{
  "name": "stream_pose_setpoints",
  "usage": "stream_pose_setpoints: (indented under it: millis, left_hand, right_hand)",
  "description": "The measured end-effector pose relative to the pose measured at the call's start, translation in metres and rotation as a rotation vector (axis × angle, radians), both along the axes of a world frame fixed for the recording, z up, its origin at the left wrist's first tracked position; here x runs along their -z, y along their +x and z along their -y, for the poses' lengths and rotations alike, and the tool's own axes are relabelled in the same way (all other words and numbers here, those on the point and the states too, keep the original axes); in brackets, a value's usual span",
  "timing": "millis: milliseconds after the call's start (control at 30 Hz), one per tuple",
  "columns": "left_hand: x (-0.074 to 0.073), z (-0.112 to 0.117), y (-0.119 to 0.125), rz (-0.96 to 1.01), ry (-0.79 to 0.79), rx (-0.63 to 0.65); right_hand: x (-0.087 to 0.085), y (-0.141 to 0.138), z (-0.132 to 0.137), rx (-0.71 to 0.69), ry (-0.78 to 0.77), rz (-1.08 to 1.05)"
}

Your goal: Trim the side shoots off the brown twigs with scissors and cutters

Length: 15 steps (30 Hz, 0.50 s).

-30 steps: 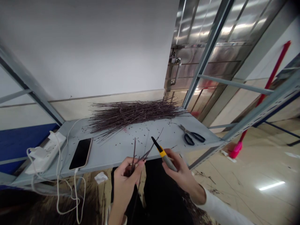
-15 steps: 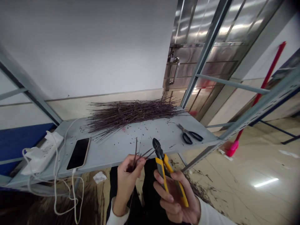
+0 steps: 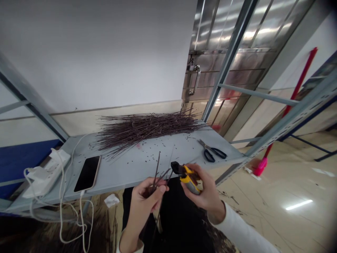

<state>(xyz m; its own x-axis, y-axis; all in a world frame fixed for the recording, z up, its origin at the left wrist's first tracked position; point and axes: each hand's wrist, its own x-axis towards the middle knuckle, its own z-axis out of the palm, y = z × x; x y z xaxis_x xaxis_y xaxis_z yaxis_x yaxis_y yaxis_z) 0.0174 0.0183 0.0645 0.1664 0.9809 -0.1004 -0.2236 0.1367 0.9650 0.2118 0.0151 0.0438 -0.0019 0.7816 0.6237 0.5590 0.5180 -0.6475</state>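
My left hand point(image 3: 147, 196) is closed round a small bunch of thin dark twigs point(image 3: 157, 172), which stick up past the front edge of the grey metal shelf point(image 3: 147, 161). My right hand point(image 3: 204, 191) grips yellow-handled cutting pliers point(image 3: 185, 173). Their black jaws point left and sit right beside the twig tips. Both hands hover just in front of the shelf, above my dark lap.
A large heap of dark twigs point(image 3: 147, 127) lies at the back of the shelf. Black-handled scissors point(image 3: 212, 151) lie at the right, a phone point(image 3: 87, 173) at the left, beside a white power strip with cables point(image 3: 46, 172). Twig scraps litter the floor.
My right hand has come up and turned the pliers from upright to pointing left, jaws now close to the twigs. My left hand has kept its hold on the bunch.
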Motion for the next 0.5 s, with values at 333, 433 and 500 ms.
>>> stream_pose_setpoints:
  millis: [333,433,500]
  left_hand:
    - [-0.003,-0.016,-0.014,0.009,-0.048,0.009]
    - [-0.002,-0.02,-0.017,-0.01,-0.028,0.04]
    - [0.0,-0.023,-0.019,-0.026,-0.022,0.059]
  right_hand:
    - [-0.022,0.026,-0.012,0.069,0.21,0.353]
    - [-0.024,0.023,-0.004,-0.041,-0.126,0.18]
    - [-0.023,0.02,0.001,-0.118,-0.339,0.035]
